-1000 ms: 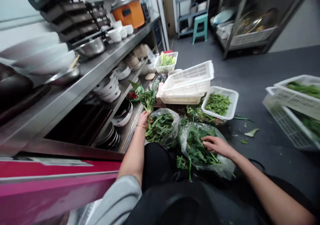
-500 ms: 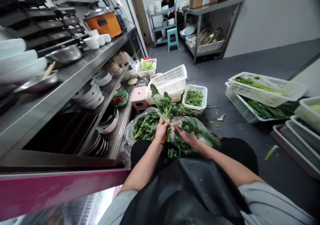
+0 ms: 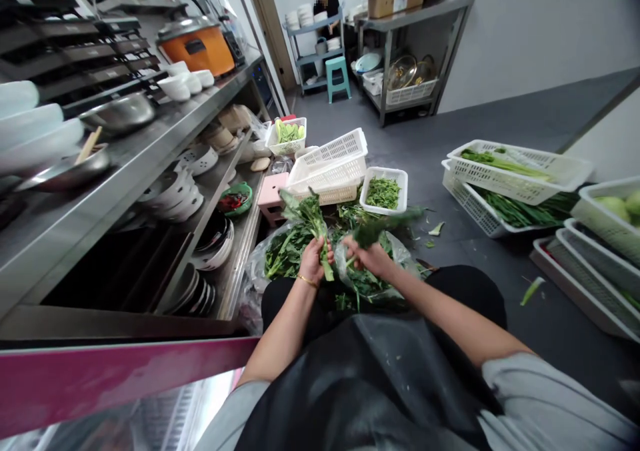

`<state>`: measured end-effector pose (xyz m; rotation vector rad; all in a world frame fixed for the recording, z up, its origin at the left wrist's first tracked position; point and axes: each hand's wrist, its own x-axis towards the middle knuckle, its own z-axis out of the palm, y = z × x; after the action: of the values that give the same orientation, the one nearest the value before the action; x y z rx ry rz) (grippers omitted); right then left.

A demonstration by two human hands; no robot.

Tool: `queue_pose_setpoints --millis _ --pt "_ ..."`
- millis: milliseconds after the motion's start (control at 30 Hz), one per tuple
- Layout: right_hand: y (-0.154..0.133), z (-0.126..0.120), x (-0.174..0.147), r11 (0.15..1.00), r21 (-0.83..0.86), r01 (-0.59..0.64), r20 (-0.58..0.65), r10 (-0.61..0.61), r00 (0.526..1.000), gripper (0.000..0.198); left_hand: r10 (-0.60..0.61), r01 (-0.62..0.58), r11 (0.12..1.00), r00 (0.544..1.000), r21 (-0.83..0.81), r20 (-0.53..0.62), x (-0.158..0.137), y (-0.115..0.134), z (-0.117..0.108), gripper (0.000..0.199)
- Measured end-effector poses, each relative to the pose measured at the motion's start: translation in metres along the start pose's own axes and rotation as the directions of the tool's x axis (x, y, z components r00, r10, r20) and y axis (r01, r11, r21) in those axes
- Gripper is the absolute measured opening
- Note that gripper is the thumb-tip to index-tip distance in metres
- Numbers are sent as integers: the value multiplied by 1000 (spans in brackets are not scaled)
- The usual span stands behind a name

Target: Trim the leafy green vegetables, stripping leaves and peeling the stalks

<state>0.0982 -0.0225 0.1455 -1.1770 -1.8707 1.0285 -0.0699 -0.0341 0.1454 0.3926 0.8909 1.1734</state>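
Observation:
My left hand (image 3: 313, 261) is closed round the thick pale stalk of a leafy green vegetable (image 3: 311, 217), its leaves pointing up and away from me. A little to the right, my right hand (image 3: 369, 256) is closed on a dark green leaf (image 3: 383, 229), smeared by motion, that sticks out to the right. The two hands are apart. Under and beyond them, a clear plastic bag (image 3: 255, 254) of leafy greens lies on the left and another bag of greens (image 3: 370, 281) sits between my knees.
Ahead stand a white basket of picked greens (image 3: 384, 193), stacked white baskets (image 3: 330, 167) and a pink stool (image 3: 273, 191). Baskets of vegetables (image 3: 520, 171) are at the right. A steel shelf unit (image 3: 150, 171) with bowls runs along the left. A person (image 3: 325, 4) is at the back.
My hands have moved apart. The leaf in my right hand has swung up and away from the stalk, while the stalk in my left hand has lowered and tilted left.

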Motion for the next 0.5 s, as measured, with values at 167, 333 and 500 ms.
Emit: queue_pose_setpoints --millis 167,333,500 --pt "-21 -9 34 993 38 -115 81 111 990 31 -79 66 992 989 107 122 -11 -13 9 33" --pt "-27 11 0 993 109 -47 68 40 997 29 93 -80 992 987 101 -132 -4 -9 5 26" --pt "-14 -2 23 985 61 -162 92 156 983 49 -9 -8 985 995 172 97 -20 -18 11 36"
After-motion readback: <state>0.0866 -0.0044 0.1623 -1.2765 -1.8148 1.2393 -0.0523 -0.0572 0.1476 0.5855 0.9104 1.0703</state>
